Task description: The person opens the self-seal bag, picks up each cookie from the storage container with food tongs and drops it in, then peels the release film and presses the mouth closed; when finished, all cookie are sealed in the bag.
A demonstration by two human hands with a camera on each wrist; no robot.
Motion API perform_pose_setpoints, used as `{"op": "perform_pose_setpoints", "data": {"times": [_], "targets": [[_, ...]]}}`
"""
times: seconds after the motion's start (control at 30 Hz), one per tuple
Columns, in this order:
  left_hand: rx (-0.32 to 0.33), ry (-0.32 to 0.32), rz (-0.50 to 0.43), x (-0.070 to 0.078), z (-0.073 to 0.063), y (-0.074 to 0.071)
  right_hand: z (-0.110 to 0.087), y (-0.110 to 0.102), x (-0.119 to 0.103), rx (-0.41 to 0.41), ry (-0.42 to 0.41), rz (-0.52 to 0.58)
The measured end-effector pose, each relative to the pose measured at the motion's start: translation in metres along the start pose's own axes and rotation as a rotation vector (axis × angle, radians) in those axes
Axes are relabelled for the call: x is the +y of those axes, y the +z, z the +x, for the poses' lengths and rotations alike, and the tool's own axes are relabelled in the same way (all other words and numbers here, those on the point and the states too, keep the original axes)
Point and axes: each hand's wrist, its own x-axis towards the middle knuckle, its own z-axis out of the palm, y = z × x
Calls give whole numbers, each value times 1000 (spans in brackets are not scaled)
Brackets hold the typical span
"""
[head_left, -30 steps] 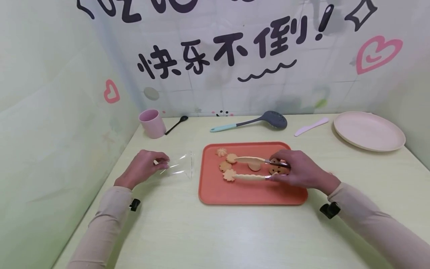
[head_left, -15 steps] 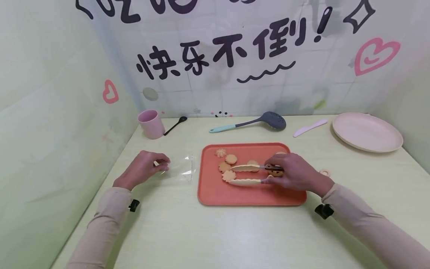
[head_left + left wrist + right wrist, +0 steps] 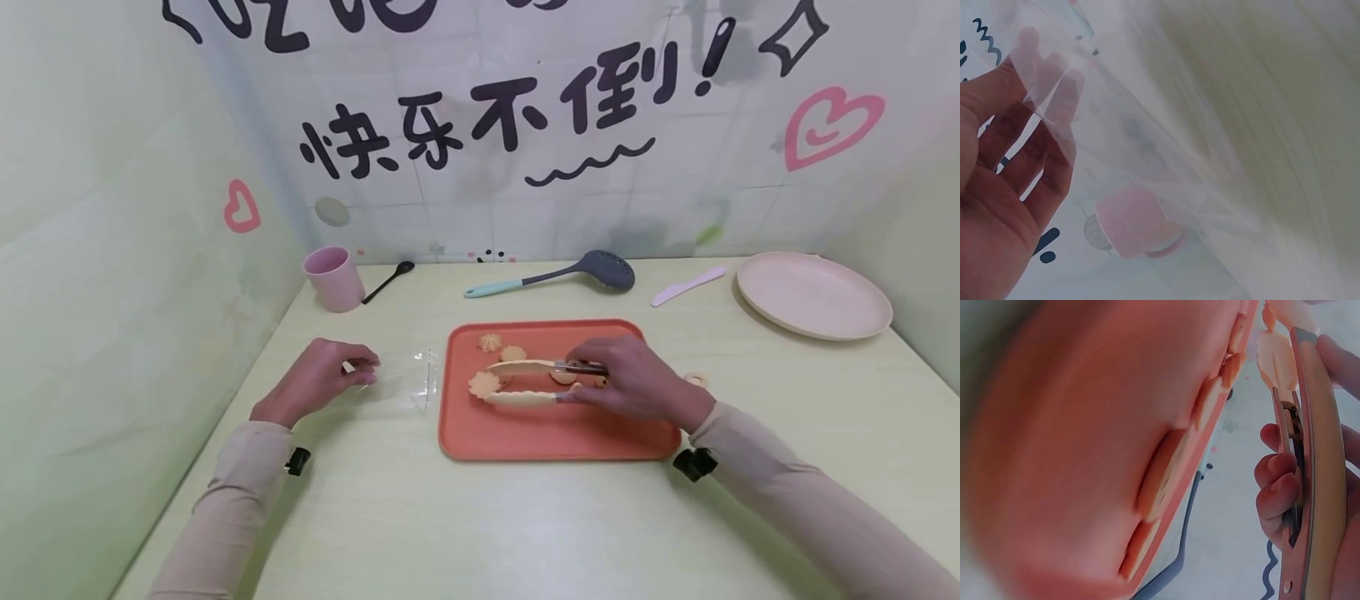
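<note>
My left hand (image 3: pixel 321 377) pinches the edge of a clear plastic bag (image 3: pixel 411 380), left of the red tray (image 3: pixel 540 437). In the left wrist view the see-through film (image 3: pixel 1129 131) spreads away from the fingertips. My right hand (image 3: pixel 633 377) grips a pair of tongs (image 3: pixel 522 398) over the tray, their cream tips pointing left. A flower-shaped cookie (image 3: pixel 483 384) sits between the tips, toward the tray's left side. Other cookies lie on the tray, among them a swirled one (image 3: pixel 491 342) and a round one (image 3: pixel 513 354); the hand and tongs partly hide several.
Along the back stand a pink cup (image 3: pixel 334 279), a black spoon (image 3: pixel 390 281), a slotted spoon (image 3: pixel 555 273), a lilac knife (image 3: pixel 687 287) and a pink plate (image 3: pixel 816 296). A ring-shaped cookie (image 3: pixel 696 379) lies right of the tray. Walls bound the left and back.
My right hand has moved left with the tongs, and their tips have closed in on the flower-shaped cookie, which has shifted left. The left hand stays put with the bag.
</note>
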Motion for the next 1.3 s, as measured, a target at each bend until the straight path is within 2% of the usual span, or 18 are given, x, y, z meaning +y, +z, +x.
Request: {"op": "perform_pose_setpoints", "data": {"times": [0.23,0.47,0.77,1.0,1.13,1.3], "targets": [[9,5,11,1,0,0,26,17,-25,-51,65,11],[4,18,-6,5,0,0,52,29,-48,-97,45,-69],[12,38,-20,7,-1,-2,81,39,-67,-149,16,-39],[24,46,-44,7,-3,-4,94,44,-74,-194,44,14],[28,45,-77,5,-4,-5,100,45,-70,-215,28,34],[27,24,-135,2,-6,-6,106,39,-64,-258,58,84]]}}
